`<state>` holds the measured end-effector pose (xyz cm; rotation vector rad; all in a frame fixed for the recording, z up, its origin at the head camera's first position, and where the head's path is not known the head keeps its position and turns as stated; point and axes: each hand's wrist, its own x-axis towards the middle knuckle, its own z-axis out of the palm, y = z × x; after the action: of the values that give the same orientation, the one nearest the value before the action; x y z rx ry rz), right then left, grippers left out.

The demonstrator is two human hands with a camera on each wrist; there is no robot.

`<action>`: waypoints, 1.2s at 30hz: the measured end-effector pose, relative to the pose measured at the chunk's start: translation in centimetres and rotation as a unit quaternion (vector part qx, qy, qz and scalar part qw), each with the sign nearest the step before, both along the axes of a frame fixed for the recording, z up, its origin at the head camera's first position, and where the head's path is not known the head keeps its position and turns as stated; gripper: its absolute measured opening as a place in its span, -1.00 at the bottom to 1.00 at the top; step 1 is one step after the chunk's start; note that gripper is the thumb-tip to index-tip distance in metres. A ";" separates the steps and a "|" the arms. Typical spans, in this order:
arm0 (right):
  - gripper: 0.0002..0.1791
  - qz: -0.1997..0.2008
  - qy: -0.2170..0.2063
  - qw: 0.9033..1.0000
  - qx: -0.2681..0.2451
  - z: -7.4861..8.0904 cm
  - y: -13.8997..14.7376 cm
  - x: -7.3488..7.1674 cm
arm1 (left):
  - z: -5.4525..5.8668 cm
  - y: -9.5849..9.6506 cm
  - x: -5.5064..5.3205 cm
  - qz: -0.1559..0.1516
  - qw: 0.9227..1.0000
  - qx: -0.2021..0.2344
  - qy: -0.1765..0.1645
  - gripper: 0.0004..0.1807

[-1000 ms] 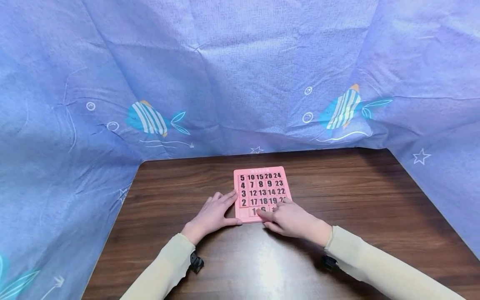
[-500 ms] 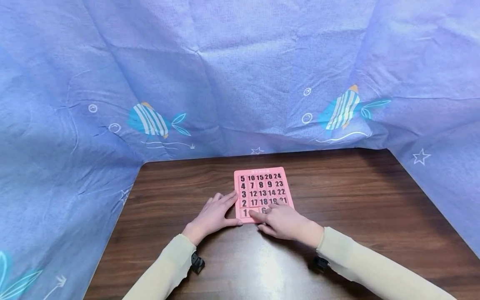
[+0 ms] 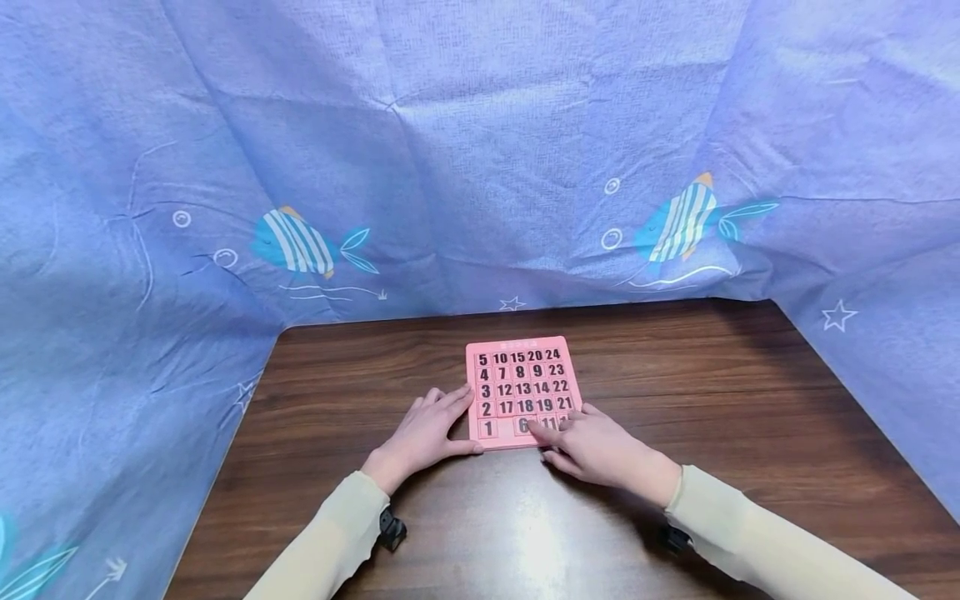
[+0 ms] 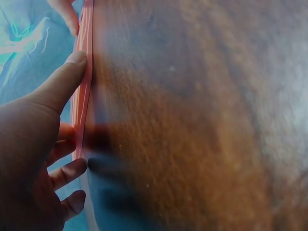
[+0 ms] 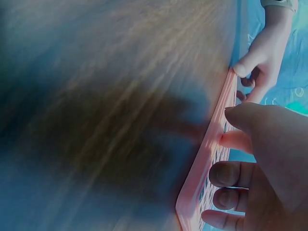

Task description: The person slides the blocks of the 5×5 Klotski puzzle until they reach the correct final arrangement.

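A pink number slide puzzle [image 3: 522, 390] with rows of black-numbered tiles lies flat on the table. In its bottom row, a gap separates tile 1 [image 3: 488, 428] from tile 6 [image 3: 522, 426]. My left hand [image 3: 422, 433] rests at the near left corner, thumb on the front edge and extended fingers along the left side. From the right, my right hand [image 3: 600, 447] reaches over the near right part, its index fingertip touching tile 6 and its other fingers loosely bent. It partly covers the last bottom-row tile. Both wrist views show the puzzle's thin pink edge [image 4: 83, 106] [image 5: 204, 168].
The puzzle sits on a dark wood-grain table [image 3: 675, 375]. A blue cloth [image 3: 487, 150] printed with fish hangs behind and around the table. Black devices are strapped to the left wrist [image 3: 392, 529] and the right wrist [image 3: 675, 537].
Tile 1 has slid left into the bottom-left corner, followed by the right index finger. That hand has since moved right to tile 6, which sits slightly further left. The left hand has stayed put.
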<state>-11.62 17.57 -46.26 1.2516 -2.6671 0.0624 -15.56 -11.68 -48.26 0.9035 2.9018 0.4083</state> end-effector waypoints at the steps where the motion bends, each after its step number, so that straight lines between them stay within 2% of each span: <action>1: -0.48 0.003 0.004 1.000 0.003 0.0 -0.3 0.0 | 0.0 0.0 0.0 0.000 1.000 0.000 0.000 0.02; 11: -0.47 0.010 0.005 1.000 0.020 0.1 -2.2 0.1 | 0.2 0.1 0.2 -0.011 1.000 0.004 0.019 0.00; 15: -0.49 0.001 -0.004 1.000 0.007 0.1 -1.1 -0.1 | 0.2 0.1 0.2 -0.015 0.999 0.008 0.028 0.00; 23: -0.50 -0.040 -0.034 0.998 -0.016 -0.2 2.5 0.5 | 0.4 0.0 0.3 -0.004 1.000 0.006 0.012 0.02; 28: -0.47 -0.036 -0.037 0.999 -0.014 -0.5 2.5 0.8 | 0.5 0.0 0.3 -0.007 1.000 0.008 0.015 0.02; 36: -0.45 -0.012 0.001 1.000 -0.004 -0.4 0.6 0.8 | 0.5 0.1 0.3 -0.009 1.000 0.014 0.022 0.02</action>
<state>-10.86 18.12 -46.70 1.2149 -2.6773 0.0690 -15.25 -11.55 -47.75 0.9535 2.9328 0.4330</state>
